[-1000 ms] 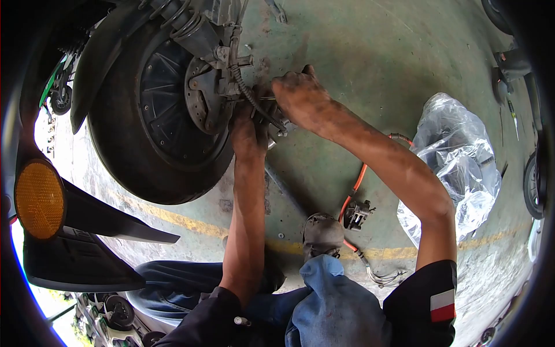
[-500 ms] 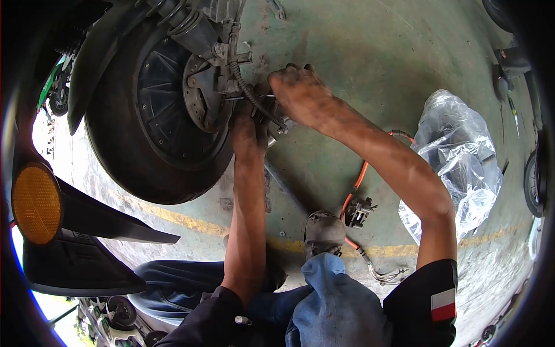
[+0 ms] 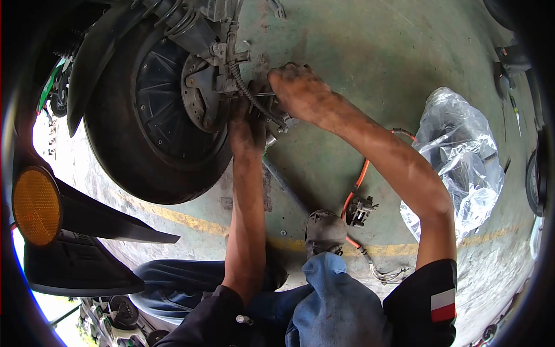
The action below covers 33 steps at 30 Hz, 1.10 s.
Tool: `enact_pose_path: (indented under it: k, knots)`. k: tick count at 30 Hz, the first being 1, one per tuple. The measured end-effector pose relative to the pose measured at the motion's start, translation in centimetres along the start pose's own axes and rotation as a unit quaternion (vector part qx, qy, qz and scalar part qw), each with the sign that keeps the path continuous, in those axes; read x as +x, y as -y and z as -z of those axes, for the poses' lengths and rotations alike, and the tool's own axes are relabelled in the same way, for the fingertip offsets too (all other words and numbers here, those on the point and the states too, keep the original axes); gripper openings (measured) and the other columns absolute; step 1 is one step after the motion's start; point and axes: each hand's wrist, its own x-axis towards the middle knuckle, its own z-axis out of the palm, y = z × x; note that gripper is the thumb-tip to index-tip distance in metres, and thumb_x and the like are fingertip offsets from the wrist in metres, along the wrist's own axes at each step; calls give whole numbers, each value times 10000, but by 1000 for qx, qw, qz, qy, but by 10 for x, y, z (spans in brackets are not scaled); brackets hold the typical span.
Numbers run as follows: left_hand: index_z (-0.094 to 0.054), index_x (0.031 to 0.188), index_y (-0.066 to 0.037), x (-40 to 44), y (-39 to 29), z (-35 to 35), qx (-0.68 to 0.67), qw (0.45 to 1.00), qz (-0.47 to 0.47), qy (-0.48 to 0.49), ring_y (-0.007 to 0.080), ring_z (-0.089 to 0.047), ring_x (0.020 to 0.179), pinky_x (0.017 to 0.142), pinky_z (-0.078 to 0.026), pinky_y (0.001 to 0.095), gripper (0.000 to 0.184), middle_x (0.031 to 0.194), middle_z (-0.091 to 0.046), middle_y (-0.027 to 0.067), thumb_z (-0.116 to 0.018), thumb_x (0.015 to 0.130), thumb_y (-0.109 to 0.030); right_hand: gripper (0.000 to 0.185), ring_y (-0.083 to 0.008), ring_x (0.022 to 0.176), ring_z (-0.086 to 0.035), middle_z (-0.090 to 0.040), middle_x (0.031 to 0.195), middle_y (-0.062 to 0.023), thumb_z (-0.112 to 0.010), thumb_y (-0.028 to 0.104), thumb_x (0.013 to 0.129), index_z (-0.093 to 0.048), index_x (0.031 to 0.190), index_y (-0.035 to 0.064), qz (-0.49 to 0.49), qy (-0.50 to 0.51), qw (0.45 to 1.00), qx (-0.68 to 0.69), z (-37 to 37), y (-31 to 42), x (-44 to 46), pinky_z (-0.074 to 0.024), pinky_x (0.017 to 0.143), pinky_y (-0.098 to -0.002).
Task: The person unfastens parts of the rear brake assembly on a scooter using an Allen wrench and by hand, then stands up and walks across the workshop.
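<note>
Head view, fingers (image 3: 287,74) near wheel (image 3: 151,110), sleeve patch (image 3: 443,305)

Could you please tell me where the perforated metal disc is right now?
In the head view, the perforated metal disc sits left of centre, at the hub of the wheel, just left of the left hand.

A person's left hand (image 3: 247,134) reaches in beside a wheel (image 3: 159,113) while the right hand (image 3: 298,91) grips a thin rod (image 3: 266,94). An orange cable (image 3: 361,176) and clear plastic bag (image 3: 462,159) lie on the green floor (image 3: 358,52).
</note>
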Motion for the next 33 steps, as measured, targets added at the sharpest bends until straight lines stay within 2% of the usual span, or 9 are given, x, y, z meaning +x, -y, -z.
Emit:
enact_pose_path:
  k: [2,5,8,11,15,17,21,24,33]
  knots:
    - [-553,1171,-19,5,0,13,-44,995,-43,-72,232,-539,1120,988,-406,373,301,1188,-594,90,-559,912,-171,247,-338,927,-610,-621,923,-193,-650,142,755,-565,927,-13,6,15,999,-37,0,2,-2,-459,859,-433]
    - [-565,1163,-33,2,1,12,-125,989,-68,-49,221,-537,1120,981,-408,376,302,1179,-601,83,-555,922,-214,202,-319,1033,-590,-612,1024,-188,-505,83,815,-564,988,-2,-27,162,985,52,16,3,4,-437,912,-525]
    - [-578,1157,-51,7,6,14,-192,980,-44,-16,216,-535,1118,978,-404,381,312,1161,-611,79,-561,922,-255,203,-298,1034,-594,-612,1027,-191,-517,69,800,-571,983,-2,-47,203,975,82,26,5,8,-452,900,-486]
    - [-588,1151,-57,9,7,16,-211,973,-11,89,221,-537,1113,985,-398,385,326,1151,-615,91,-575,911,-277,170,-327,981,-599,-630,942,-182,-598,102,782,-581,906,-13,-37,105,991,71,14,4,7,-473,868,-432]
    - [-587,1147,-47,17,7,13,-245,969,-9,8,243,-540,1105,996,-384,414,349,1148,-615,96,-574,904,-299,181,-331,979,-598,-625,951,-183,-591,95,770,-578,923,-2,-21,35,998,44,1,4,6,-476,868,-434]
    - [-568,1191,-65,22,7,18,-273,962,11,14,252,-506,1169,1020,-377,425,398,1235,-577,74,-593,886,-320,224,-347,1019,-580,-604,1011,-186,-485,133,835,-562,995,-4,11,-24,997,-79,-2,7,1,-462,877,-449]
    - [-570,1169,-40,21,3,11,-269,962,16,-40,288,-509,1141,1026,-345,459,389,1162,-603,124,-550,909,-328,187,-335,981,-601,-628,927,-186,-586,103,764,-583,920,-1,1,-1,1000,14,-7,-4,1,-484,853,-435]
    - [-558,1179,-30,25,5,29,-194,981,-2,9,293,-504,1147,1021,-357,459,364,1180,-587,136,-553,906,-270,186,-334,949,-614,-629,910,-191,-579,105,765,-586,903,-20,-35,188,979,66,12,1,8,-495,836,-425]
    - [-579,1137,-58,15,4,4,-182,977,-48,-98,282,-516,1136,997,-392,456,306,1155,-599,104,-532,912,-261,221,-351,968,-627,-643,960,-191,-486,114,844,-577,1005,-7,-6,8,1000,12,-4,3,13,-515,816,-440]
